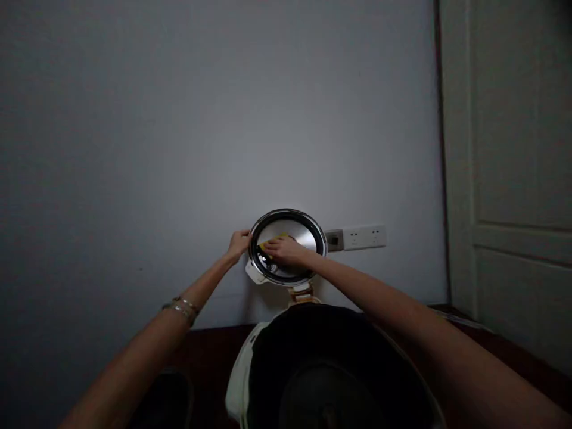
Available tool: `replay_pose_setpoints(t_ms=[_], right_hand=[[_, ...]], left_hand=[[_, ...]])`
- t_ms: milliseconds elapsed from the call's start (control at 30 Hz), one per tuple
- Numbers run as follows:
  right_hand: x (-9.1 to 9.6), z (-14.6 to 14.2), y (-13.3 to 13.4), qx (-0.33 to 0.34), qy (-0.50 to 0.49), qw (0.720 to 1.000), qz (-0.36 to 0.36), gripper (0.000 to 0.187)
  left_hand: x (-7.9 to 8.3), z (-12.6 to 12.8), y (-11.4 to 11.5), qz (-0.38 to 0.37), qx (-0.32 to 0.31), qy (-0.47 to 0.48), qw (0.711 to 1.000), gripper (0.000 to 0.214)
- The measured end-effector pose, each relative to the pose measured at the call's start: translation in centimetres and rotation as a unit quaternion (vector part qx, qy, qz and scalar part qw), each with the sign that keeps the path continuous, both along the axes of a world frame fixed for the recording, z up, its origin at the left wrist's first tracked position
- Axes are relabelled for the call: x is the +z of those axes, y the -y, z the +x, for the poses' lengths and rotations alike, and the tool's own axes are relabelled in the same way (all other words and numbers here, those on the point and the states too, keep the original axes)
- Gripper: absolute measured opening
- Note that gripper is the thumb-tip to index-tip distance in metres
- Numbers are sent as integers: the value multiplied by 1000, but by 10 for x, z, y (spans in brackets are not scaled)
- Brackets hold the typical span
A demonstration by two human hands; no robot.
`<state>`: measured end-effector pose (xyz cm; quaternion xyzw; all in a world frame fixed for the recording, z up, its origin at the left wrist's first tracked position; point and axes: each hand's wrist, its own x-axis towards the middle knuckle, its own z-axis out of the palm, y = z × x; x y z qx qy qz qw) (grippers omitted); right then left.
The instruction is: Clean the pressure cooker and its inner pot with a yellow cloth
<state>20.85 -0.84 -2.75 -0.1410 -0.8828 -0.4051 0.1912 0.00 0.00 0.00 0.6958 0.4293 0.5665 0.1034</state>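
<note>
The round lid [308, 236] of a white electric cooker [241, 381] stands raised on its hinge [302, 292], its shiny metal inner face and dark seal turned toward me. My left hand [240, 245] grips the lid's left rim, fingers partly hidden behind it. Pressed against the lid's inner face, my right hand [288, 251] is closed on a yellow cloth [268, 245]; its fingers cover part of it. Below the lid, the cooker's dark round inside [330, 363] faces up.
A pale wall [223, 119] rises behind the lid. White power sockets [364, 237] and a grey switch plate [334, 240] sit on it, right of the lid. A panelled door [509, 179] stands at the right. The floor [210, 345] is dark red, with a dark shape [163, 399] at lower left.
</note>
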Motion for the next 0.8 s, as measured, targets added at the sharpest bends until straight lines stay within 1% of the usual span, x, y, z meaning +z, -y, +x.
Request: replay_pose_setpoints(t_ms=[67,167,200,267,333,400,500,667,800], right_hand=[[5,-2,-2,18,25,1000,5,34],[15,-2,-5,11,29,999,13,35],[19,-1,-5,-2,21,1000,16,35],[28,3,-4,-50,-15,999,11,35],[36,9,-2,-102,-53,993,-1,35],[41,15,0,-138,-78,987,-12,34],[41,26,5,-171,-93,980,-25,33],[29,40,14,-237,-114,963,-58,32],[21,46,25,-271,-110,952,-93,29]], left_hand=[[2,0,4,-1,0,1,1000,38],[4,1,9,-5,2,6,1000,36],[5,2,10,-7,2,8,1000,36],[6,4,13,-12,3,12,1000,36],[7,6,16,-16,1,16,1000,36],[7,7,19,-21,0,20,1000,36],[8,8,20,-25,1,28,999,36],[8,8,22,-28,-1,45,999,37],[9,9,23,-29,-8,58,998,37]])
